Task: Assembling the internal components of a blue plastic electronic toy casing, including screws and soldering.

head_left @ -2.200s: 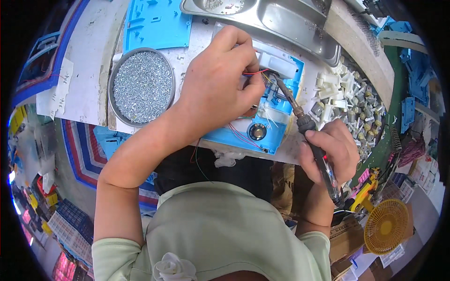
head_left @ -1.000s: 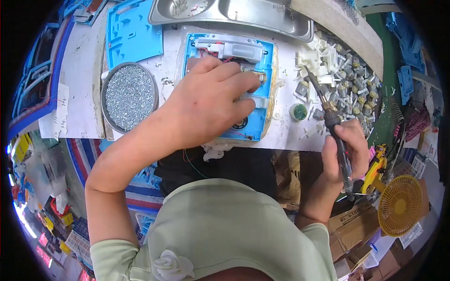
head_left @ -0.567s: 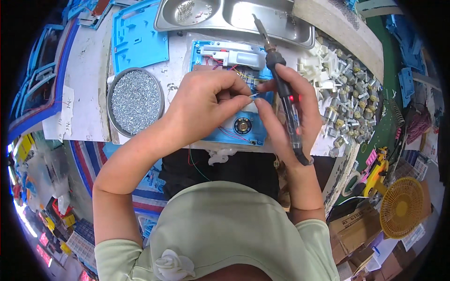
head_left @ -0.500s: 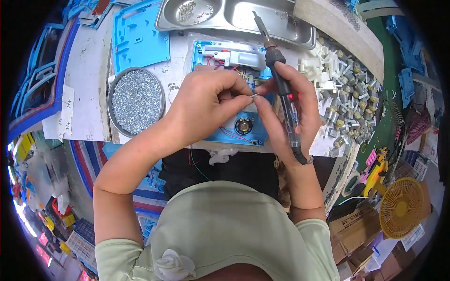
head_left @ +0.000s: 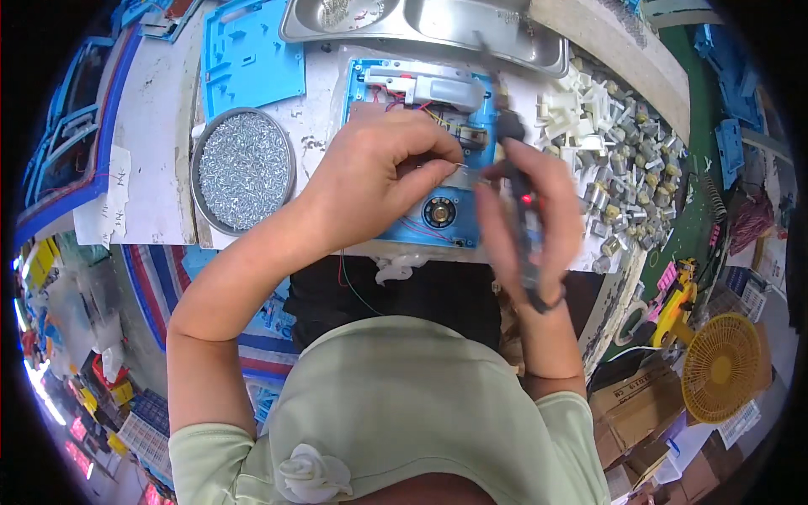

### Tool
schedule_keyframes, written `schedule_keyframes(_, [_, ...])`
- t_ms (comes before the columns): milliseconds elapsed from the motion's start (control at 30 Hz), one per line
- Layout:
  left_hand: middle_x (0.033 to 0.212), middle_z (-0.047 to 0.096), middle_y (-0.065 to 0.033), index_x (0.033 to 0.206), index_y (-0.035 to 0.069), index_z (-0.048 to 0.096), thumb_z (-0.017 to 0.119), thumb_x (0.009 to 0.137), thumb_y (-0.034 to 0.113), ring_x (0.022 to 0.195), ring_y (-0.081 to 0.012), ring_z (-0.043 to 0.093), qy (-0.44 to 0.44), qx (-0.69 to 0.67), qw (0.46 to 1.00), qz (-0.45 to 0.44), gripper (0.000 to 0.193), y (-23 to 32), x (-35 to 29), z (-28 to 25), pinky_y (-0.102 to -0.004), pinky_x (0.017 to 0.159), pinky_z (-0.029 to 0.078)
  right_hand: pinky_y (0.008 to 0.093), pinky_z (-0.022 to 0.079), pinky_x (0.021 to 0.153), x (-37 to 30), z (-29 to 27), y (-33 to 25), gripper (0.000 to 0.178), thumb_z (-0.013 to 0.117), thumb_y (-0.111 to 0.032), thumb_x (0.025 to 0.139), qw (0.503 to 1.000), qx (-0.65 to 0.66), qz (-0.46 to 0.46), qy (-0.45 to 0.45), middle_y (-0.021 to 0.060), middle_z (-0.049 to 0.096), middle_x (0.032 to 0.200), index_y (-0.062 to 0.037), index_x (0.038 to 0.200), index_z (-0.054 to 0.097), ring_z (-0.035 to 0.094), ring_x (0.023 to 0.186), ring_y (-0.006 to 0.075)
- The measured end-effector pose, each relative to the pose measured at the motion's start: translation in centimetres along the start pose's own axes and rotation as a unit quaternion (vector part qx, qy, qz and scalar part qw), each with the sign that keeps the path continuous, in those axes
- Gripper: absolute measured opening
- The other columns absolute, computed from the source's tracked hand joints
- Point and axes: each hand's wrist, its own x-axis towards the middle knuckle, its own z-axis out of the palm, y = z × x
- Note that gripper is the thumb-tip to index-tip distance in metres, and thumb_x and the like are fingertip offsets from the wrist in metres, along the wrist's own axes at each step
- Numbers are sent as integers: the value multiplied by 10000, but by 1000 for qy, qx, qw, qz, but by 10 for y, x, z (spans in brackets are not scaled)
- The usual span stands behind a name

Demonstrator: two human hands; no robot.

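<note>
My left hand is closed in a pinch over the blue plastic housing. Between its thumb and forefinger a thin wire pokes out, its pale tip showing. My right hand, just right of the housing, grips a dark soldering iron with a small red light on its handle. The iron's tip points up and away from me and is blurred. Inside the housing sit a round speaker, a grey plastic part and red wires; my left hand covers part of it.
Left of the housing stands a round bowl of small screws, with a blue panel behind it. A steel tray lies at the back. Small motors and white plastic parts are heaped to the right.
My right hand with the soldering iron has moved right, away from my left fingertips. A gap now parts the two hands. My left hand keeps its pinch, nearly in place.
</note>
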Motion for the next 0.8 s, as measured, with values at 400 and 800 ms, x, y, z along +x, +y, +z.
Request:
schedule_keyframes(400, [1157, 587, -79, 924, 52, 609, 724, 802, 6, 889, -304, 643, -105, 162, 974, 119, 174, 3, -2, -14, -400, 746, 536, 313, 296, 554, -13, -78, 16, 174, 744, -68, 740, 968, 222, 62, -98, 24, 474, 627, 4, 868, 651, 414, 570, 159])
schedule_keyframes(800, [1159, 602, -72, 904, 36, 589, 723, 799, 15, 933, -304, 655, -116, 175, 966, 150, 172, -1, 2, -15, -409, 733, 546, 299, 297, 496, 4, -62, 20, 174, 743, -50, 701, 963, 199, 47, -176, 28, 549, 621, -18, 857, 674, 438, 532, 156])
